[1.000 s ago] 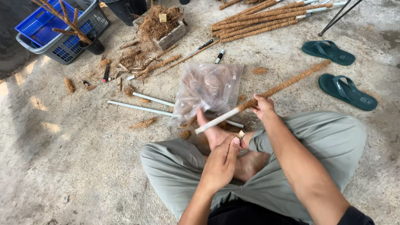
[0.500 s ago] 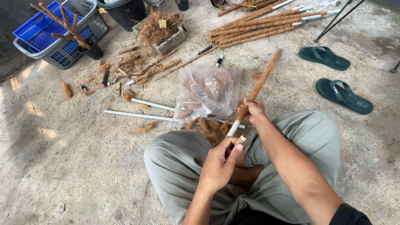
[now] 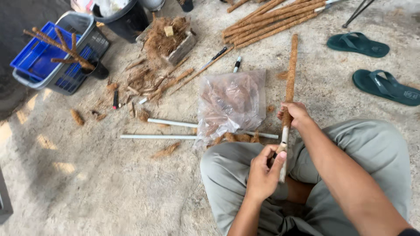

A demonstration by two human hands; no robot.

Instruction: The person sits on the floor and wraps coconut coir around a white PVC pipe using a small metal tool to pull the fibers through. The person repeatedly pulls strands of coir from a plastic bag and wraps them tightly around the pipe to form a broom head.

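I sit cross-legged on a concrete floor. My right hand grips a long pole wrapped in brown coir fibre, with its bare white pipe end pointing down toward my lap. My left hand pinches that white lower end beside a small tool. The pole points almost straight away from me. A clear plastic bag of brown fibre lies on the floor just left of the pole.
Two bare white pipes lie left of my knee. A pile of finished coir poles is at the top. A blue and grey basket sits at the upper left, a fibre heap near it, green sandals on the right.
The pole has swung from lying across my lap, tip to the right, to pointing nearly straight ahead. My left hand has shifted up to the white end.
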